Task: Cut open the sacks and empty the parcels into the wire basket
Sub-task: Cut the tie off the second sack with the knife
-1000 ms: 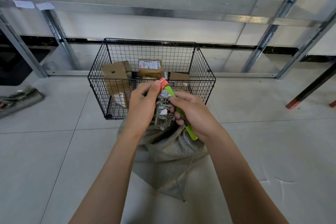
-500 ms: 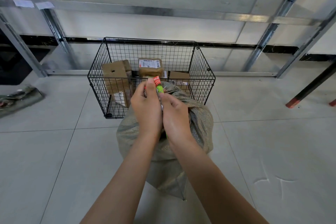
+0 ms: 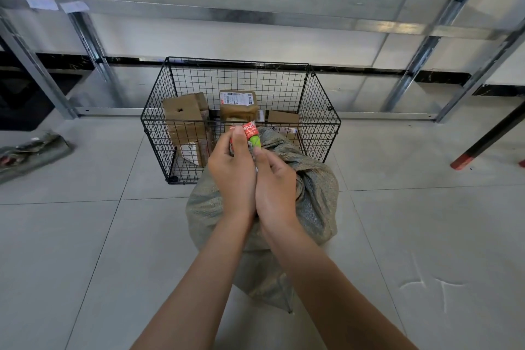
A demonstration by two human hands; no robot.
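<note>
Two hands meet at the tied neck of a grey-green woven sack, which stands full on the floor directly in front of the wire basket; whether it leans on the basket's near wall cannot be told. The left hand grips the bunched neck just under a red tag. The right hand is pressed against it, fingers curled round a green cutter of which only the tip shows beside the tag; the blade is hidden. The step in hand looks to be cutting open this sack at its tie, so nothing from it has been emptied yet. The next move probably calls for the left hand to keep the neck taut while the blade works through the binding, away from the thumb that sits close to it. After that the sack must be lifted and tipped over the basket's rim. Several cardboard parcels already lie inside the basket, mostly toward its left and back, leaving room at the right. A flattened sack lies at the floor's left edge, well apart. Metal racking runs along the far wall behind the basket, and a black leg with a red foot stands at the right. None of these blocks the tipping path; the basket's own near wall is the only thing to clear.
</note>
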